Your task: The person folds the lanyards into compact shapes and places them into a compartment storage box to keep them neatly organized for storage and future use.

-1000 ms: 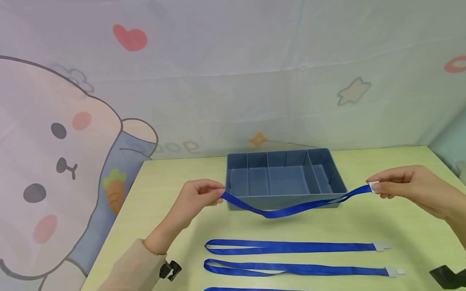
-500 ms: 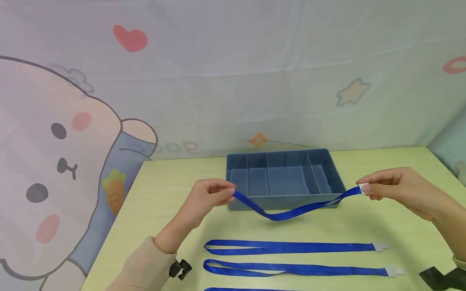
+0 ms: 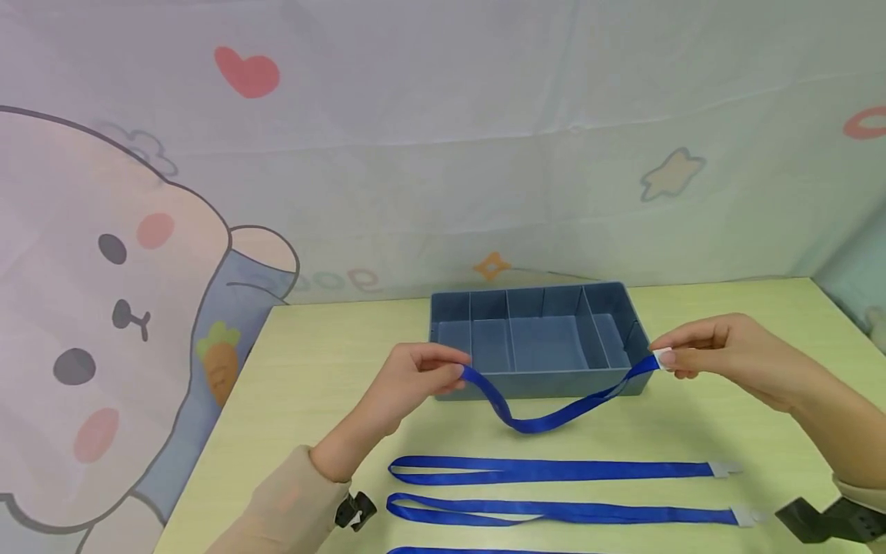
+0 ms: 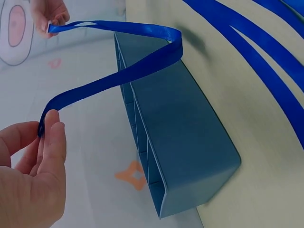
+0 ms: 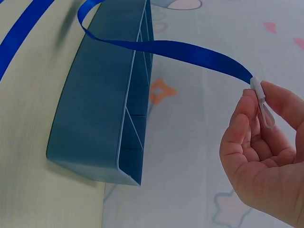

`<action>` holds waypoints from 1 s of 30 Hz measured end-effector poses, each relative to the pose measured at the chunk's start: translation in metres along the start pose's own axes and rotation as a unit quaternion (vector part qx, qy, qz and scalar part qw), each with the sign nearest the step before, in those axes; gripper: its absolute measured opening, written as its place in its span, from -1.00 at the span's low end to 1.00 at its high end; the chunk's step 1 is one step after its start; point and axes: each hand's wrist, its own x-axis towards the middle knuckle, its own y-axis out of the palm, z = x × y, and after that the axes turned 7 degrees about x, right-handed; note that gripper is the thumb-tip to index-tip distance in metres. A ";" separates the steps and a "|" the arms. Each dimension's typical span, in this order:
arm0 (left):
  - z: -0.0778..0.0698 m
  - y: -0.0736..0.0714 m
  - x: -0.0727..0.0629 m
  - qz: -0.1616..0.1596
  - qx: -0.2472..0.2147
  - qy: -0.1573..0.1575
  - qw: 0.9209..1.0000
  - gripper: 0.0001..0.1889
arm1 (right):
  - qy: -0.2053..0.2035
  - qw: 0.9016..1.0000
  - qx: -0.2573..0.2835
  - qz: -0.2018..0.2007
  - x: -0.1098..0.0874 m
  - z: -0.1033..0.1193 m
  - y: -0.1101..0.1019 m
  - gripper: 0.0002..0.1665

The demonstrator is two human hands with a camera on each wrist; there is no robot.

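A blue lanyard (image 3: pixel 536 424) hangs in a sagging curve between my two hands, in front of the divided box. My left hand (image 3: pixel 421 381) pinches its looped end between thumb and fingers. At the other end my right hand (image 3: pixel 737 360) pinches the white plastic clip (image 5: pixel 257 89), whose small hook shows between the fingers in the right wrist view. The grey-blue compartment box (image 3: pixel 547 383) stands on the table behind the strap. Closer to me lie more blue lanyards, one (image 3: pixel 554 469) behind another (image 3: pixel 561 511), with their white clips to the right.
Part of a further lanyard (image 3: pixel 484 551) shows at the bottom edge. The pale yellow table (image 3: pixel 332 338) ends at a printed cloth backdrop (image 3: pixel 429 154) just behind the box. Thin dividers (image 3: pixel 512 338) split the box into several compartments.
Both hands have moved toward each other, the left one to the right and the right one to the left. The held lanyard now sags deeper between them. The box and the lying lanyards stay put.
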 end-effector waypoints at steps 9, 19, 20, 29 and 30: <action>-0.004 0.006 0.004 0.010 -0.002 0.008 1.000 -0.73 | -0.015 1.000 0.023 0.011 0.006 0.006 0.006 -0.78; -0.015 0.016 0.008 0.003 -0.015 0.026 1.000 -0.73 | -0.016 0.998 0.046 0.038 0.013 0.017 0.018 -0.79; -0.016 0.017 0.008 0.001 -0.019 0.025 1.000 -0.74 | -0.017 0.998 0.048 0.042 0.014 0.018 0.019 -0.78; -0.020 0.032 0.013 0.022 -0.008 0.050 0.998 -0.72 | -0.028 0.995 0.068 0.067 0.017 0.028 0.031 -0.79; -0.021 0.034 0.013 0.027 -0.008 0.052 0.998 -0.72 | -0.027 0.995 0.071 0.069 0.017 0.029 0.032 -0.78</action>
